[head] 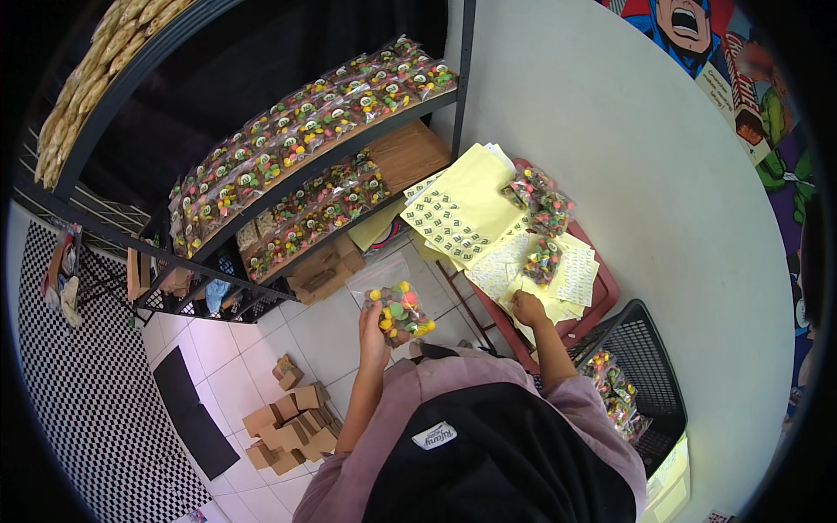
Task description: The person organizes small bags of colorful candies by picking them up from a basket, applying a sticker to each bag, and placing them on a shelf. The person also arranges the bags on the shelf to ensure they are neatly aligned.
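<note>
My left hand (373, 337) grips a clear zip bag of colorful round candies (400, 312) by its side, held over the floor. No label shows on the side of this bag facing me. My right hand (528, 308), fingers curled, is at the sticker sheets (500, 268) on a red table (605, 287). Whether a sticker is between those fingers is hidden. Just beyond the right hand sits a candy bag (543, 261) on the sheets, with further filled bags (549, 202) behind it. A larger yellow sheet with round stickers (458, 202) overhangs the table's left side.
Rows of labeled candy bags (314, 131) fill a black metal shelf (353, 157) ahead on the left. A dark plastic crate (660, 366) holding candy bags (618, 399) stands by my right elbow. Small cardboard boxes (294, 425) are heaped on the tiled floor, left. A wall (621, 163) bounds the right.
</note>
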`<state>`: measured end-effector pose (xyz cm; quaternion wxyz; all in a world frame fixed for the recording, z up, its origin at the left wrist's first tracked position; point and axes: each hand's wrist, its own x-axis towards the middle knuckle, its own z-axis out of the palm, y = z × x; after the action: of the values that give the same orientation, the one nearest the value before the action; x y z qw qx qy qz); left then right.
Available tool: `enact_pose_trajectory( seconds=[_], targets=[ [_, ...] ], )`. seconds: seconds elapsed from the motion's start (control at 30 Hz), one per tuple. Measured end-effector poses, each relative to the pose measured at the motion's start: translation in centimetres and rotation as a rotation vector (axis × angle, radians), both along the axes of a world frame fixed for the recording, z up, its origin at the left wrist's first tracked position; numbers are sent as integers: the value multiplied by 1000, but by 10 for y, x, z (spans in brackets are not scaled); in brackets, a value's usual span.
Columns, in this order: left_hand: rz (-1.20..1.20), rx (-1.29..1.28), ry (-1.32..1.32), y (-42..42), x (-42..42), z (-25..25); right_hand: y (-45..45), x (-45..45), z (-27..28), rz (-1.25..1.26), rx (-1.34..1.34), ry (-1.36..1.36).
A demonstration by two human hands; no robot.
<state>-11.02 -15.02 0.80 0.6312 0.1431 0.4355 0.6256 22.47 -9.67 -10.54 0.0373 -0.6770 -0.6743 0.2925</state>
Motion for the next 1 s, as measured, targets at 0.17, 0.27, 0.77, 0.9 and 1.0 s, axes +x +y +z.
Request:
enact_pose_trajectory(
  seconds=[0.17,0.27,0.77,0.9,1.0],
  targets=[
    [-67,29,23,5,13,19,1,3,-2,-6,-13,38],
    [-102,7,19,6,17,29,0,2,-2,-27,-13,9],
    [-54,9,15,8,11,12,-7,-2,-5,-65,65,-30],
    [-66,7,9,8,10,15,-6,2,-9,-28,107,46],
    [-56,-10,25,9,10,16,-3,0,-7,-11,73,27]
  ],
)
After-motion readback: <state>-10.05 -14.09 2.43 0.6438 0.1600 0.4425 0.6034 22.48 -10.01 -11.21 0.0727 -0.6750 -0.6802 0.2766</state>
